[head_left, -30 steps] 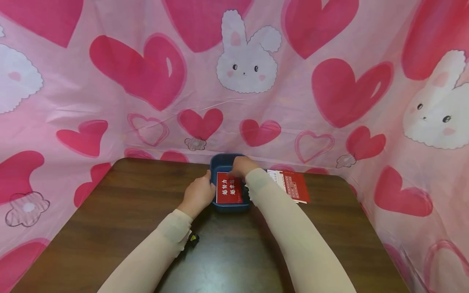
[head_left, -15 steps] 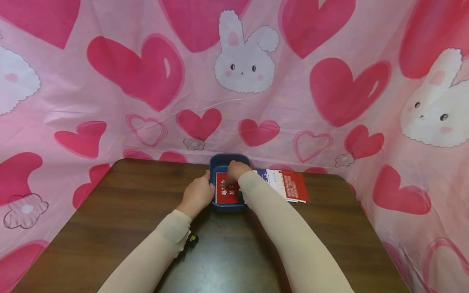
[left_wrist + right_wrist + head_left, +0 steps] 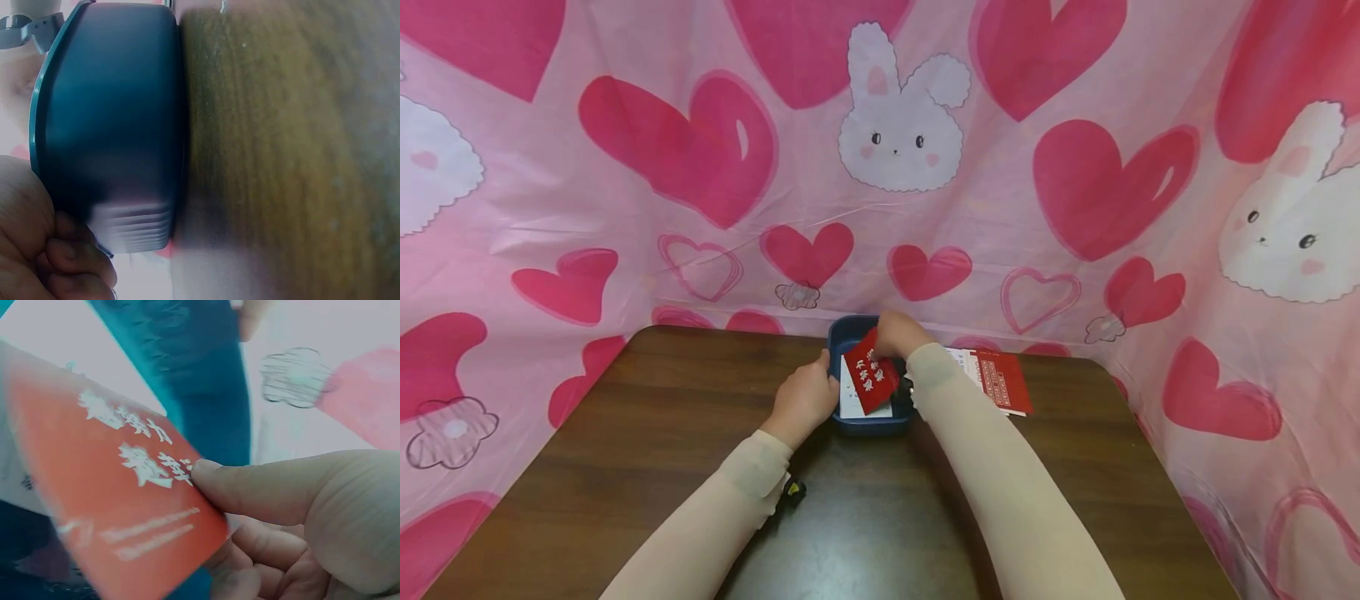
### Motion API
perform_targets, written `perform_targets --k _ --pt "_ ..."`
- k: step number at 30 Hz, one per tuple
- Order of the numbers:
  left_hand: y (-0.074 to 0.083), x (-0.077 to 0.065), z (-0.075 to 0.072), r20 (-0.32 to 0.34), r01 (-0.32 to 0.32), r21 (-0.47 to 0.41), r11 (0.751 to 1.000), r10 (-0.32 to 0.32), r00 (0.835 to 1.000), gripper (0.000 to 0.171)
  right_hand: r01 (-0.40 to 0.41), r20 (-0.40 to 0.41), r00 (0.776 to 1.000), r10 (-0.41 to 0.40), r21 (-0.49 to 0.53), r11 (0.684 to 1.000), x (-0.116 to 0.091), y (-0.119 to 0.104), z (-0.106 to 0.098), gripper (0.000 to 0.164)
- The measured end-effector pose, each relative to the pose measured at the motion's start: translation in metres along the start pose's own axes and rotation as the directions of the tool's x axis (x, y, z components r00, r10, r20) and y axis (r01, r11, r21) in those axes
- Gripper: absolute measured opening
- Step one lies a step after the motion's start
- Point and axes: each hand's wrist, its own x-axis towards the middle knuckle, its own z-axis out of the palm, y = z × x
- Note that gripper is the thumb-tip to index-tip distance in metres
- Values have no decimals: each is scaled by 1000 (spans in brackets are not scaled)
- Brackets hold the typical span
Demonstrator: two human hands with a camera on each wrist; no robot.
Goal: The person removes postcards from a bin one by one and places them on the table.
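Observation:
A blue plastic bin (image 3: 872, 427) stands at the back of the table. My left hand (image 3: 803, 398) grips its left side; the left wrist view shows curled fingers at the end of the bin's wall (image 3: 112, 112). Over the bin, my right hand (image 3: 898, 335) pinches a red card with white characters (image 3: 874, 385), thumb on the printed face and fingers behind in the right wrist view. The card (image 3: 106, 506) is tilted there. A white card (image 3: 852, 406) lies in the bin beneath it. My right hand and sleeve hide the bin's right part.
Right of the bin lie overlapping red and white cards (image 3: 1011, 382), partly behind my right sleeve. A pink cloth with hearts and rabbits (image 3: 835, 200) hangs right behind the dark wooden table (image 3: 700, 392) and along its sides.
My right hand first reached left over the red card, then drew back right and up with it. The card has turned and lifted, uncovering the white card. My left hand stays at the bin.

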Motion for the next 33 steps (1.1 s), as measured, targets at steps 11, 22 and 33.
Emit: perform_targets --k 11,22,33 --pt "-2 1 1 8 -1 -4 1000 1 1000 69 29 -119 993 1 249 968 -105 -15 -46 29" --pt "-1 0 1 -8 -10 23 1000 11 1000 67 78 -204 979 22 468 880 -122 35 -50 44" --pt "0 0 1 -19 0 22 1000 0 1000 67 33 -186 979 84 549 835 -143 93 -58 39"
